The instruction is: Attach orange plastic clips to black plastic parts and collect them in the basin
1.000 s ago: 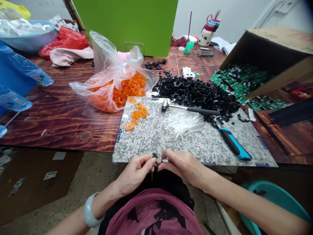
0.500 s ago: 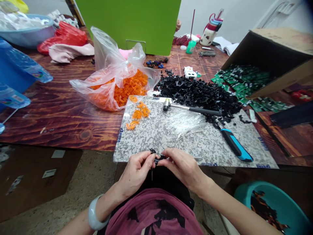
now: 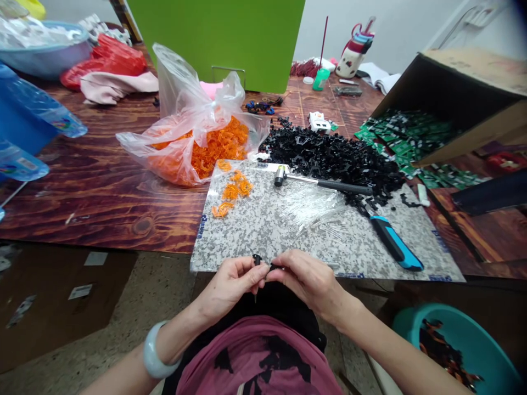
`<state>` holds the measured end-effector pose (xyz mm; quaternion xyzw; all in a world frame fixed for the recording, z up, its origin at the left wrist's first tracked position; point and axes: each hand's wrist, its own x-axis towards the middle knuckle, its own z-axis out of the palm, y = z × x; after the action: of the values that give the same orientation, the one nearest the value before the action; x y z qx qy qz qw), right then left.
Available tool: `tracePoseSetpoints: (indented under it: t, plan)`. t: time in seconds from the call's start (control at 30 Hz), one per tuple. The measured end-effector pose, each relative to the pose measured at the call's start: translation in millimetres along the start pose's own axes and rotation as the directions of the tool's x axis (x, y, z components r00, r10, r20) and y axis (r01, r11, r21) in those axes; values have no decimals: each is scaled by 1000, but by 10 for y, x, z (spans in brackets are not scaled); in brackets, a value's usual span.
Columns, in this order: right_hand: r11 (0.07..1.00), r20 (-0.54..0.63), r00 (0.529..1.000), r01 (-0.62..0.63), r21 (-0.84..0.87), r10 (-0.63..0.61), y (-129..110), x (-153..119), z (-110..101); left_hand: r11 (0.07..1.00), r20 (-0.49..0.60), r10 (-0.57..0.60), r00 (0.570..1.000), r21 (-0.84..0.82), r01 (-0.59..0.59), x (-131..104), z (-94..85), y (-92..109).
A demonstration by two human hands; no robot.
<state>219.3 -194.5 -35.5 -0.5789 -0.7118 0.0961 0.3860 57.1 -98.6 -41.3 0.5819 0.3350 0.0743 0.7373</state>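
Observation:
Close to the near edge of the speckled board point(image 3: 242, 241), my left hand point(image 3: 236, 280) pinches a small black plastic part point(image 3: 257, 259). A thin pin-like end sticks out below those fingers. My right hand point(image 3: 307, 274) is closed beside it, gripping a small black piece point(image 3: 273, 267) between thumb and fingers. Whether the two black bits are joined is hidden by the fingertips. Beyond the hands lie thin clear pins point(image 3: 310, 208), a small hammer point(image 3: 325, 182), blue-handled pliers point(image 3: 395, 241) and loose orange plastic parts point(image 3: 231, 192).
A heap of black parts point(image 3: 329, 153) covers the back of the board. Behind it on the left sits a clear bag point(image 3: 177, 148) of orange parts. A tipped cardboard box point(image 3: 473, 77) spills green circuit boards point(image 3: 407, 134). A teal basin point(image 3: 473, 329) stands low at right.
My left fingers have shifted on the black part, and the dark piece between the hands shows less. At the back, a person's hand beside the green panel has gone out of sight.

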Motion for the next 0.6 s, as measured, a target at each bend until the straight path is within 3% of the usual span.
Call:
tracePoseSetpoints:
  t: [0.2,0.33,0.43,0.6]
  plan:
    - [984,10,994,-106,141,106,0,32,12,995,-141,93,986,38,-88,-21,76,21]
    - [940,38,970,-243,241,241,16,-6,33,983,-153,151,977,126,-132,-35,70,-1]
    - [861,108,920,-390,327,376,-10,-23,32,958,-121,206,971,228,-175,-52,52,-26]
    - [645,290,795,-603,469,532,-102,21,-25,856,-59,328,943,440,-270,-108,40,-34]
